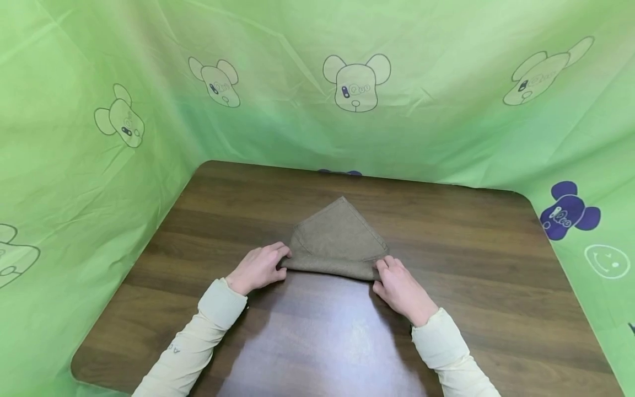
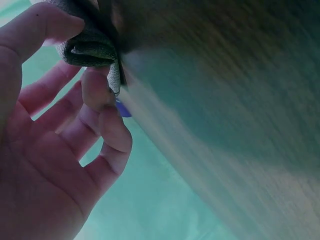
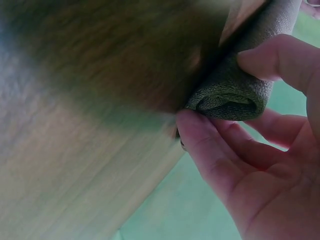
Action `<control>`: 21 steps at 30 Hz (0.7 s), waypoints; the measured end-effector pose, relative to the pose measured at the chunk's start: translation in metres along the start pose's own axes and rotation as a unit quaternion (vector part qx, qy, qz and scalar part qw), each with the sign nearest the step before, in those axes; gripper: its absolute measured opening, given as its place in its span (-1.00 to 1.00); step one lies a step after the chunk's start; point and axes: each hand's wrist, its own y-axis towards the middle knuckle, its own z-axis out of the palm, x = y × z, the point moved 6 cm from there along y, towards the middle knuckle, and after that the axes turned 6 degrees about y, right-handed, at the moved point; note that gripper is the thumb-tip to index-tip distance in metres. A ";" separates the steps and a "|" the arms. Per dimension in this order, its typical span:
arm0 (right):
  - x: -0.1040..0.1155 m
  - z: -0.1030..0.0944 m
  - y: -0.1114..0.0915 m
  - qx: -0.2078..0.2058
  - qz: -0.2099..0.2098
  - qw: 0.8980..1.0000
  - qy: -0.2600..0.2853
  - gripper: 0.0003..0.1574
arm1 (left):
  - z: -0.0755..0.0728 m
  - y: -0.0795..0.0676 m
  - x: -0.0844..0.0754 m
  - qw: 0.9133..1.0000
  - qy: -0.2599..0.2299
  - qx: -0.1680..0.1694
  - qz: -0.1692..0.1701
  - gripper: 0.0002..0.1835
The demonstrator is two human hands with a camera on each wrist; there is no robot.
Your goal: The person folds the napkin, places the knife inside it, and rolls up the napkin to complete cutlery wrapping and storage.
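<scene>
A brownish-grey cloth point(image 1: 339, 231) with stitched edges lies on the wooden table, its pointed corner facing the far side. Its near part is rolled into a tube that runs left to right. At the left end, my left hand point(image 1: 260, 267) holds the roll between thumb and fingers; the left wrist view shows the layered end of the roll point(image 2: 90, 50). My right hand point(image 1: 403, 286) grips the other end, its thumb point(image 3: 265, 57) on the roll's near side. In the right wrist view the coiled layers point(image 3: 230, 102) show. The cloth's underside is hidden.
The brown wooden table point(image 1: 496, 309) has rounded corners and a bright reflection near its front. Green sheeting point(image 1: 278, 127) printed with bear heads hangs behind the table and along both sides.
</scene>
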 end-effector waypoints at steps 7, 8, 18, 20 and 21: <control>-0.003 -0.001 0.001 0.008 0.016 1.000 0.010 -0.78 | -0.001 0.000 0.005 0.999 -0.040 0.013 -0.018 -0.73; -0.003 -0.001 0.001 0.009 0.018 1.000 0.011 -0.78 | 0.000 0.000 0.006 0.999 -0.046 0.014 -0.021 -0.73; -0.003 -0.002 0.001 0.017 0.031 0.999 0.012 -0.84 | 0.002 0.002 0.012 0.996 -0.083 0.019 -0.038 -0.73; -0.004 -0.003 0.002 0.016 0.028 0.999 0.010 -0.85 | 0.002 0.003 0.013 0.995 -0.090 0.020 -0.039 -0.74; -0.004 -0.003 0.002 0.015 0.025 1.000 0.009 -0.85 | 0.002 0.003 0.013 0.995 -0.094 0.021 -0.039 -0.74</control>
